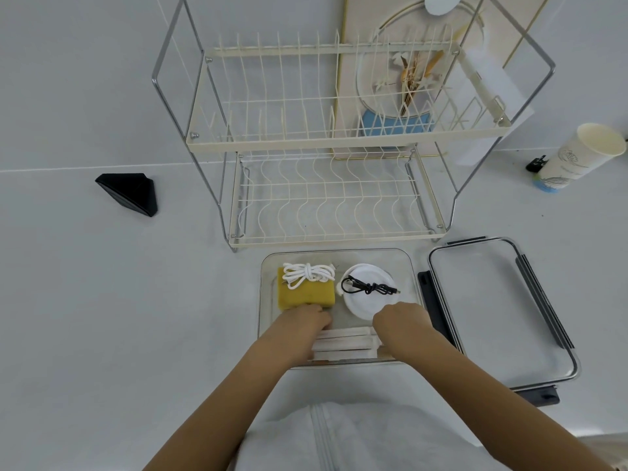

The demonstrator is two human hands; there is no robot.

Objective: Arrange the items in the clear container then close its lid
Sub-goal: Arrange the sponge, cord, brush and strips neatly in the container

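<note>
The clear container lies on the white table in front of me. Inside it are a yellow sponge with a coiled white cord on top, a round white disc carrying a bundled black cable, and several white paper-wrapped sticks along the near wall. My left hand and my right hand are both inside the container, fingers curled down on the two ends of the wrapped sticks. The clear lid, with dark clasps, rests flat to the right of the container.
A cream two-tier dish rack stands right behind the container. A black wedge-shaped object sits at the left. A paper cup and a small black clip are at the far right.
</note>
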